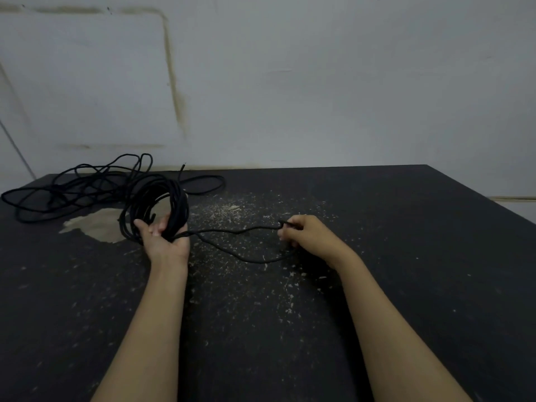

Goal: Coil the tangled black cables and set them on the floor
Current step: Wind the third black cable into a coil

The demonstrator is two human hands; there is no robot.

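My left hand point(165, 236) faces palm up and holds a coil of black cable point(153, 204) made of several loops standing up from the palm. From that coil a loose strand point(240, 231) runs right to my right hand point(304, 232), which pinches the cable's free end. A slack loop of the same strand point(249, 258) sags onto the dark floor below both hands. A tangled heap of black cable point(75, 190) lies at the far left by the wall.
The dark floor surface point(377, 256) is speckled with pale debris in the middle, with a worn bare patch point(95, 224) left of the coil. A pale stained wall point(290, 97) bounds the far side. The dark surface ends at the right edge point(493, 198).
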